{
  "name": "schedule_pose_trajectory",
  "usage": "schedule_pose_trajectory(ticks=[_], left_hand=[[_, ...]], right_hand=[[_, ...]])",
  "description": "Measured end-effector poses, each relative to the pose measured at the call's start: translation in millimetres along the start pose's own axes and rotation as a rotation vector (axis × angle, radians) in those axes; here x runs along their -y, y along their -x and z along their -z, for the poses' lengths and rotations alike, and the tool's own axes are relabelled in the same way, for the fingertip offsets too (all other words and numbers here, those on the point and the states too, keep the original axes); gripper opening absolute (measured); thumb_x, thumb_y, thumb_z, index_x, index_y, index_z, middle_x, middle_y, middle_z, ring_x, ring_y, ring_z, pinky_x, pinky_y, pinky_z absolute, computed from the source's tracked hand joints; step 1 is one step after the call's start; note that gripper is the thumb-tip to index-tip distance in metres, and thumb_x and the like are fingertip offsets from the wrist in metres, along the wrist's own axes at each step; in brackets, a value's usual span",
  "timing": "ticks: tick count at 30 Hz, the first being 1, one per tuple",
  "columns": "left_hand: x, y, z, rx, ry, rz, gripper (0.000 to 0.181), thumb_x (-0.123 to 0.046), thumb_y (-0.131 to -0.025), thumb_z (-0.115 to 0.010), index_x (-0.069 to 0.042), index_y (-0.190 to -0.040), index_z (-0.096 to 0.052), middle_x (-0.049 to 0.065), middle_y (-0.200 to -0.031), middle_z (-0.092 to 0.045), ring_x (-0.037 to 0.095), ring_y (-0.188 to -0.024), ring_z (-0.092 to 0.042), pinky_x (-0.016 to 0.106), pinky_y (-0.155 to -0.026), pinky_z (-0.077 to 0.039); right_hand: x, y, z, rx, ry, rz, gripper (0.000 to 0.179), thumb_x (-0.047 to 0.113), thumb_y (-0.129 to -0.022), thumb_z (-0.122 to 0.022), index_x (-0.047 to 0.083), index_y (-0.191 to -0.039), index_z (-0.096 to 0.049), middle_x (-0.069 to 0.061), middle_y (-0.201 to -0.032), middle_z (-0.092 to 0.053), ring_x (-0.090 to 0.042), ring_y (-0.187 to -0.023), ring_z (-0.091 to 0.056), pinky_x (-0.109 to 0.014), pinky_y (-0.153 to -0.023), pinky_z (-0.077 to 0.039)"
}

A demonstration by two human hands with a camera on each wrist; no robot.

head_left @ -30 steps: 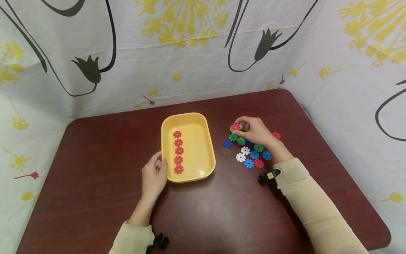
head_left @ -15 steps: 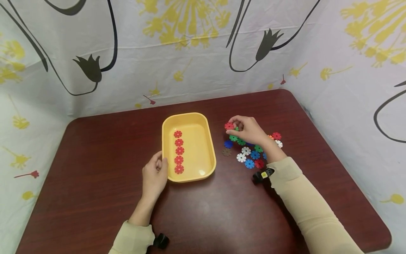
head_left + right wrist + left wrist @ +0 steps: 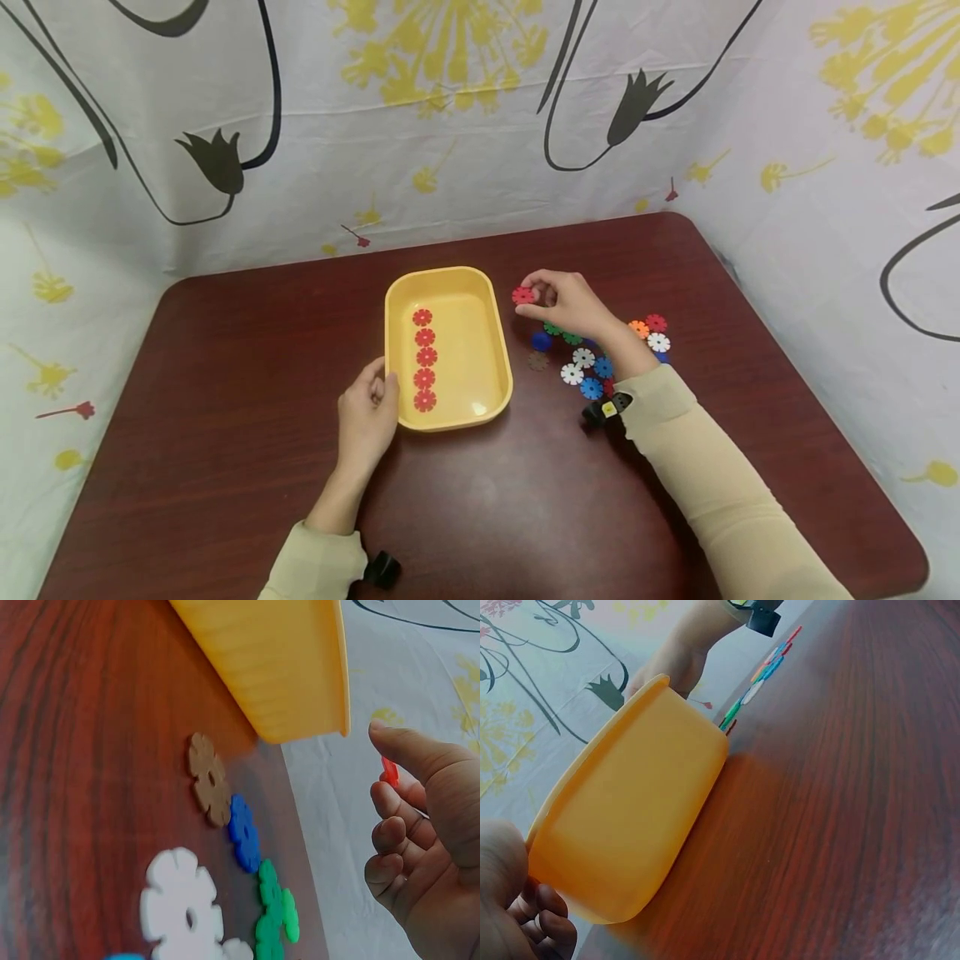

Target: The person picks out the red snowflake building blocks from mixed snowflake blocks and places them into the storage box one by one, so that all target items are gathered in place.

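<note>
A yellow plastic tray (image 3: 501, 342) stands on the table, with several red snowflake discs (image 3: 425, 357) lined up in a column along its left side. My left hand (image 3: 366, 417) grips the tray's left rim between thumb and fingers; the left wrist view shows the thumb at the rim (image 3: 592, 746) and the fingers curled below. Just right of the tray, my right hand (image 3: 568, 304) pinches one red snowflake disc (image 3: 522, 296) between thumb and fingers, above the table. In the right wrist view that disc (image 3: 389, 771) is mostly hidden behind the thumb.
Loose snowflake discs in white (image 3: 572, 374), blue (image 3: 542, 341), green (image 3: 572, 337), brown (image 3: 537, 361) and orange (image 3: 639, 328) lie on the dark red table (image 3: 247, 400), partly under the right forearm. A patterned cloth (image 3: 450, 192) hangs behind the table.
My right hand has moved left with the red snowflake disc, from over the loose discs toward the tray's right side. My left hand and the tray stay in place.
</note>
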State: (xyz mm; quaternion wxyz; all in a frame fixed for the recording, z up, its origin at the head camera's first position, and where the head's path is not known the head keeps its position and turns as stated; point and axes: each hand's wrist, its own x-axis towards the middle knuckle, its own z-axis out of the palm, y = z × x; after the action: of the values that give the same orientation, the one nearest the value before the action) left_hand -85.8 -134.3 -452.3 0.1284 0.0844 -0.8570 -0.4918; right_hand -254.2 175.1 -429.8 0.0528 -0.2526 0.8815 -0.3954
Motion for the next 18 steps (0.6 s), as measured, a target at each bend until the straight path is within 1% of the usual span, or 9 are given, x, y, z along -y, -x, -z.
schedule_pose_trajectory(ticks=[6,12,18], left_hand=[[0.9,0.3,-0.4,0.0,-0.001,0.001,0.035,-0.01,-0.1,-0.058,0.005,-0.131,-0.062,-0.001,-0.057,-0.04,0.013,-0.049,-0.035,0.027,-0.052,-0.032],[1.4,0.2,-0.2,0.001,0.001,0.004,0.035,-0.01,-0.1,-0.058,0.005,-0.131,-0.063,-0.001,-0.057,-0.04,0.013,-0.049,-0.035,0.027,-0.052,-0.032],[1.4,0.1,-0.4,-0.001,0.004,0.006,0.035,-0.011,-0.1,-0.058,0.005,-0.131,-0.063,-0.001,-0.057,-0.04,0.013,-0.05,-0.036,0.027,-0.053,-0.032]], right_hand=[[6.5,-9.6,-4.7,0.006,-0.019,0.019,0.031,0.026,-0.09,-0.079,0.009,-0.113,-0.067,-0.004,-0.088,-0.062,-0.021,-0.071,-0.052,-0.033,-0.066,-0.046],[15.5,-19.6,-13.7,0.013,-0.025,0.062,0.03,0.024,-0.09,-0.079,0.007,-0.112,-0.068,-0.004,-0.089,-0.063,-0.02,-0.07,-0.052,-0.031,-0.065,-0.044],[24.1,-29.4,-24.4,0.021,-0.015,0.1,0.031,0.021,-0.089,-0.079,0.004,-0.113,-0.068,-0.006,-0.094,-0.062,-0.02,-0.074,-0.053,-0.033,-0.068,-0.045]])
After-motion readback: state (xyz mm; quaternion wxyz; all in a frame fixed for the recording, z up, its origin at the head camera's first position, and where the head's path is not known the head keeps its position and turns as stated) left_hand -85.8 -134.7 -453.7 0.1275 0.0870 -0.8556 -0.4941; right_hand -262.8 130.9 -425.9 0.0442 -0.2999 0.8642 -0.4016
